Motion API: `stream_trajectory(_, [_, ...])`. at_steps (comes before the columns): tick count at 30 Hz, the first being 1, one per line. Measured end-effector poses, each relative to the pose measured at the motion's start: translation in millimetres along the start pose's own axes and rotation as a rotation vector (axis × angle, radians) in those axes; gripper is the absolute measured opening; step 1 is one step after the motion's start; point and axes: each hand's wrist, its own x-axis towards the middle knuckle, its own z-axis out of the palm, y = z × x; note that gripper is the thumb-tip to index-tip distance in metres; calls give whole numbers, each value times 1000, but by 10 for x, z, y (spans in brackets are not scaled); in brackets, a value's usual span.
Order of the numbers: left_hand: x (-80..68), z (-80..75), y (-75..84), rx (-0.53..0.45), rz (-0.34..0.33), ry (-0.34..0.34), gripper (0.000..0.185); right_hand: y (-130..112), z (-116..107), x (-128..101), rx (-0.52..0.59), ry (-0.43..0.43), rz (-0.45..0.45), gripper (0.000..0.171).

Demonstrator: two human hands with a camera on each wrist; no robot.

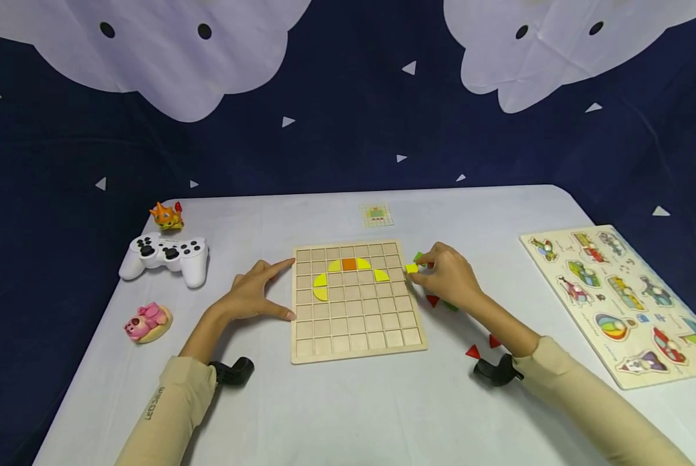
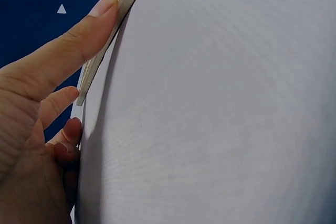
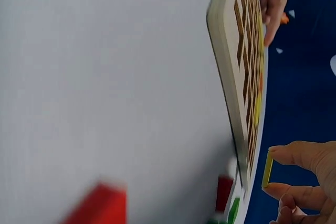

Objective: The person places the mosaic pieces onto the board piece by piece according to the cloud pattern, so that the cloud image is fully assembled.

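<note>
A yellow piece (image 1: 411,268) is pinched by the right hand (image 1: 449,275), just off the right edge of the wooden board (image 1: 356,323); the left edge is touched by the left hand (image 1: 249,293), thumb and pointer apart.

White cloth-covered table (image 1: 336,414): bright in the head view, faintly rippled with banding in the left wrist view.
Dark blue fabric backdrop (image 1: 354,145): dim.
Beige fabric right sleeve (image 1: 595,401): soft shadow beneath.
Red angular piece (image 3: 102,205): blurred, near the right wrist camera.
</note>
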Motion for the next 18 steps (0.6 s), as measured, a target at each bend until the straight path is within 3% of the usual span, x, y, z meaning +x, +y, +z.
stream_trajectory(12, [-5,-1,1,-1,-6,2,115,-300,187,-105,53,-43,-48,33])
stream_trajectory(18, [-8,0,1,-5,-9,1,115,-389,275,-145,56,-73,-43,22])
